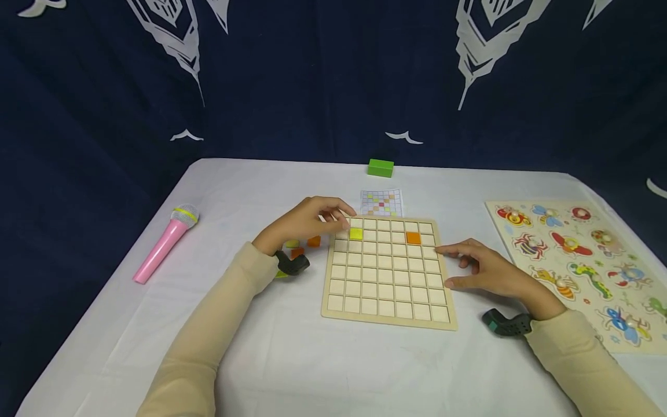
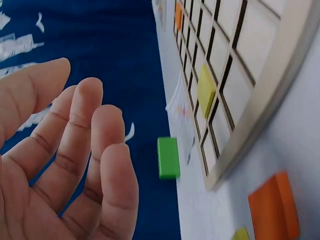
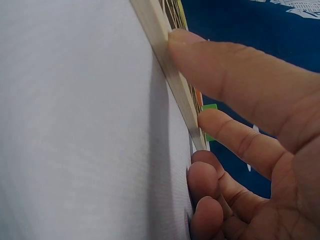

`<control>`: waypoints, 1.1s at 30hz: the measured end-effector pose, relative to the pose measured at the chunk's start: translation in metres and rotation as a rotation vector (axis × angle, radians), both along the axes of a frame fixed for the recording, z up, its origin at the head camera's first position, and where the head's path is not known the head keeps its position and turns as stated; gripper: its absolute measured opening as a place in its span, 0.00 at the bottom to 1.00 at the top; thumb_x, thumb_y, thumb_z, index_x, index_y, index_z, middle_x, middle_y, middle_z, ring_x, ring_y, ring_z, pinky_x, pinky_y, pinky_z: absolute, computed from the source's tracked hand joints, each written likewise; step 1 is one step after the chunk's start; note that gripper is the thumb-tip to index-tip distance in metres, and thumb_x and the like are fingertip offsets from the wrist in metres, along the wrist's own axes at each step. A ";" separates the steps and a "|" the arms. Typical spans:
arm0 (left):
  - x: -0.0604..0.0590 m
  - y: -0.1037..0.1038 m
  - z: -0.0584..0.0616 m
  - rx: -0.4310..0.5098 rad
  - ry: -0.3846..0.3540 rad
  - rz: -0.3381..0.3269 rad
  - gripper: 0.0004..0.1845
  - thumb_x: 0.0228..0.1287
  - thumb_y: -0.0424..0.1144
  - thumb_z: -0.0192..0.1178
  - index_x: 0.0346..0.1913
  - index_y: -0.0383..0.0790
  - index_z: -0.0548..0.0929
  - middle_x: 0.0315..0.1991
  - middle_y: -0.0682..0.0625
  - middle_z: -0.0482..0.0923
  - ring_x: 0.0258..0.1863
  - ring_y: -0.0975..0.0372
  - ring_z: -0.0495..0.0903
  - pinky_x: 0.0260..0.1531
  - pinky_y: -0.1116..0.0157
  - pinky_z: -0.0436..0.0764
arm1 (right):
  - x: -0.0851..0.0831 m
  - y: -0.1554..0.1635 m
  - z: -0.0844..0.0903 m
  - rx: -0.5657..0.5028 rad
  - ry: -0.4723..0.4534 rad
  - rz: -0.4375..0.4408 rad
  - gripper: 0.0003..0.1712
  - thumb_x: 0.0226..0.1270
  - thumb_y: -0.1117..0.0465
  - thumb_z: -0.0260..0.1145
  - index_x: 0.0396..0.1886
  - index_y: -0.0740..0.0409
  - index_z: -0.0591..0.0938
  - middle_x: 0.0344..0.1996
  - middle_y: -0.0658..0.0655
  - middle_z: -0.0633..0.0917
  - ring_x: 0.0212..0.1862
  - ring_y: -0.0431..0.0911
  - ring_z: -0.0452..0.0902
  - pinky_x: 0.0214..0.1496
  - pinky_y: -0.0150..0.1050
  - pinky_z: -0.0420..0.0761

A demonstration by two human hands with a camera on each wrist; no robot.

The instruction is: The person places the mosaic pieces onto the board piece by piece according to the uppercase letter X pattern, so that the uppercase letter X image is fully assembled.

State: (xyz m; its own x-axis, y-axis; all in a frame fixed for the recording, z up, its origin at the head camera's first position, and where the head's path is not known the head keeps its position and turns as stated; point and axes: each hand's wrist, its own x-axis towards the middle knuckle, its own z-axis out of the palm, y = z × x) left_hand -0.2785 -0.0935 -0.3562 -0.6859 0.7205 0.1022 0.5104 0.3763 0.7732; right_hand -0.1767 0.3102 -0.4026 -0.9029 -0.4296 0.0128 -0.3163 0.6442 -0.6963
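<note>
Between a person's left hand [image 1: 315, 221] and right hand [image 1: 482, 269], a pale wooden grid board [image 1: 388, 322] lies flat on a white-covered surface [image 1: 365, 370]. Both hands are released: the left hangs relaxed over the board's far left corner, while the right rests its thumb and index fingertips against the board's right edge. Just beside the left fingertips, one cell holds a yellow tile [image 1: 356, 233]; toward the right hand, another holds an orange tile [image 1: 413, 238]. Loose orange and yellow tiles [image 1: 314, 241] lie by the left wrist. Beyond the hands are a patterned card [image 1: 382, 202] and a green block [image 1: 381, 168]. Left of the left hand lies a pink microphone [image 1: 161, 249].
</note>
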 end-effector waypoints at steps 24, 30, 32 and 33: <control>-0.036 -0.056 -0.021 -0.078 -0.163 0.203 0.22 0.72 0.27 0.64 0.67 0.31 0.82 0.57 0.37 0.86 0.57 0.50 0.82 0.55 0.63 0.77 | 0.000 0.001 -0.001 0.003 0.000 -0.006 0.40 0.61 0.65 0.83 0.71 0.69 0.79 0.45 0.56 0.75 0.41 0.42 0.67 0.39 0.34 0.71; -0.037 -0.060 -0.025 -0.142 -0.195 0.220 0.25 0.67 0.24 0.64 0.67 0.31 0.83 0.63 0.37 0.83 0.61 0.48 0.79 0.59 0.60 0.76 | -0.001 0.001 -0.001 0.012 0.003 -0.007 0.39 0.61 0.65 0.83 0.71 0.69 0.79 0.45 0.56 0.75 0.41 0.42 0.67 0.40 0.34 0.71; -0.036 -0.062 -0.026 -0.163 -0.214 0.236 0.27 0.65 0.24 0.63 0.68 0.32 0.83 0.64 0.38 0.82 0.57 0.50 0.78 0.58 0.61 0.75 | -0.001 0.001 -0.002 0.011 0.005 -0.005 0.39 0.61 0.65 0.83 0.71 0.69 0.79 0.45 0.56 0.75 0.41 0.42 0.67 0.39 0.34 0.71; -0.036 -0.062 -0.027 -0.171 -0.224 0.243 0.28 0.64 0.24 0.63 0.68 0.33 0.83 0.64 0.38 0.81 0.55 0.51 0.77 0.56 0.61 0.75 | -0.001 0.001 -0.002 0.009 0.005 -0.004 0.39 0.61 0.65 0.83 0.71 0.69 0.79 0.45 0.56 0.75 0.41 0.42 0.67 0.40 0.34 0.71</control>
